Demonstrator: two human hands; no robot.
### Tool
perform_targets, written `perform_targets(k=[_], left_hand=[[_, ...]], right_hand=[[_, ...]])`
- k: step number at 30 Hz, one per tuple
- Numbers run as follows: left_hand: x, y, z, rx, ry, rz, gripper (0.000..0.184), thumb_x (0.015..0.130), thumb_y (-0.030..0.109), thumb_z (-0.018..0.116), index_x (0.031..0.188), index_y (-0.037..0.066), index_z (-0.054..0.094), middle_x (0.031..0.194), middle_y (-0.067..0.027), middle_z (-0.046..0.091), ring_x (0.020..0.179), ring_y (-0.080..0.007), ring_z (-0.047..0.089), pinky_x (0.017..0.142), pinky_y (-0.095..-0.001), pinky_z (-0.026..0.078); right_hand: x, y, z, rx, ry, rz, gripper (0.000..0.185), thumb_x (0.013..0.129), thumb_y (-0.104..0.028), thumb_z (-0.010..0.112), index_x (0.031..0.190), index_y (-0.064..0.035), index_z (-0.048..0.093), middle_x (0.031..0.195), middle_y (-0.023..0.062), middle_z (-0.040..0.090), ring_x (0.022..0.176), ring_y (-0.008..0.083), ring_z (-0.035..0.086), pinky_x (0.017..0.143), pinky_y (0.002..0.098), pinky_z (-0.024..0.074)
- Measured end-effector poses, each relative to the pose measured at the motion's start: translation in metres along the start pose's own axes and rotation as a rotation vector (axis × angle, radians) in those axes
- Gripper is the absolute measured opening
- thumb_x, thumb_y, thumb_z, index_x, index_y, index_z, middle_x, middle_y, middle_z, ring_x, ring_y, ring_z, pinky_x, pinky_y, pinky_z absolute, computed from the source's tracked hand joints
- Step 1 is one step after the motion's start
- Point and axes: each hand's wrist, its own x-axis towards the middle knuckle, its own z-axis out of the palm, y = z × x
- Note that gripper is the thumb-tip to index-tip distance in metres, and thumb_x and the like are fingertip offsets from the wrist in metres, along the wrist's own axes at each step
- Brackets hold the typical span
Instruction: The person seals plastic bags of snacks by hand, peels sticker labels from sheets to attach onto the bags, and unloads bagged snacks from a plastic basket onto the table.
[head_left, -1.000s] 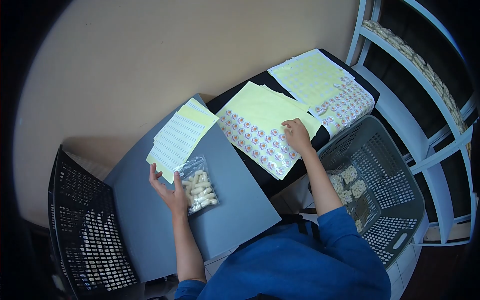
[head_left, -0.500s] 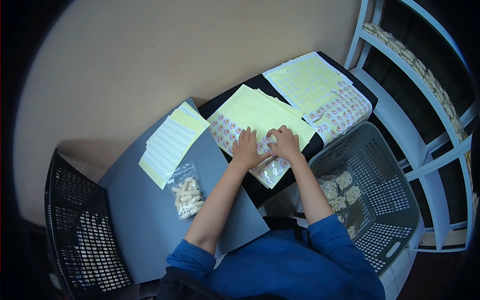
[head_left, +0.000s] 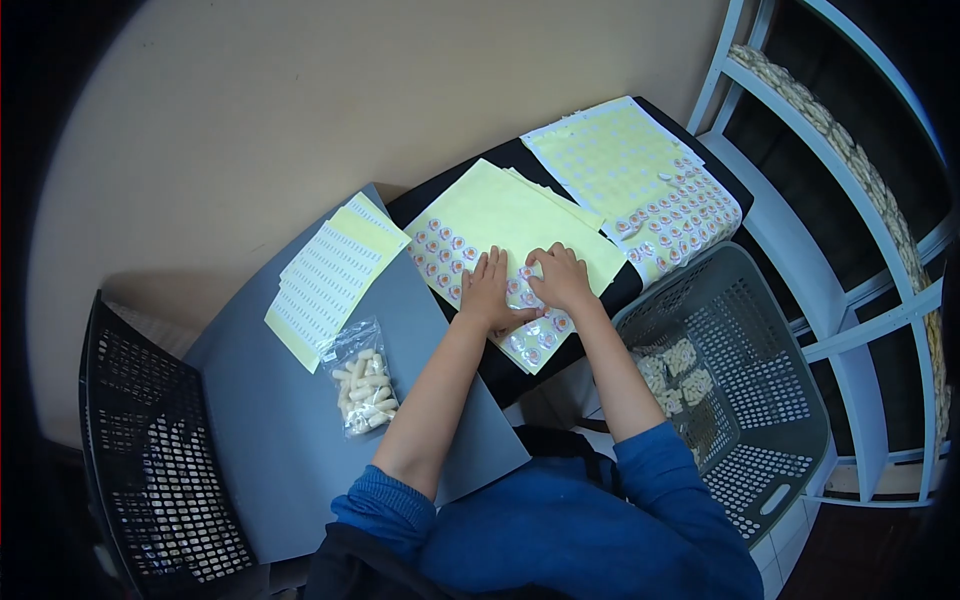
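Note:
A pale yellow sheet (head_left: 490, 205) lies on a dark surface, with rows of round stickers (head_left: 438, 245) with orange-red centres along its near side. My left hand (head_left: 487, 295) rests flat on it, fingers stretched out and thumb pointing right. Beside it, my right hand (head_left: 562, 280) bends its fingers down onto the sticker rows, fingertips and thumb drawn close together. Whatever may be between them is too small to make out. Further yellow sheets show under this one at its right edge.
On the grey table are small label sheets (head_left: 335, 270) and a clear bag of white capsule-shaped pieces (head_left: 365, 390). Another sticker sheet (head_left: 610, 160) lies farther right. A grey basket (head_left: 760, 350) holds similar bags; a black basket (head_left: 150, 440) stands left, white shelving (head_left: 860, 350) right.
The whole view has shifted slightly. My right fingers have moved a little up the sheet relative to my left hand, which stays flat in place.

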Motion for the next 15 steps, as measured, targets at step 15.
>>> perform_targets(k=[15], left_hand=[[0.0014, 0.0022, -0.0017, 0.075, -0.052, -0.005, 0.116, 0.046, 0.070, 0.061, 0.134, 0.014, 0.011, 0.139, -0.0135, 0.008, 0.128, -0.0285, 0.009, 0.101, -0.0460, 0.012]], right_hand=[[0.0064, -0.0004, 0.0051, 0.177, -0.003, 0.155, 0.024, 0.066, -0.017, 0.052, 0.089, -0.0196, 0.057, 0.103, 0.0069, 0.045, 0.102, 0.0248, 0.039, 0.087, 0.0410, 0.0265]])
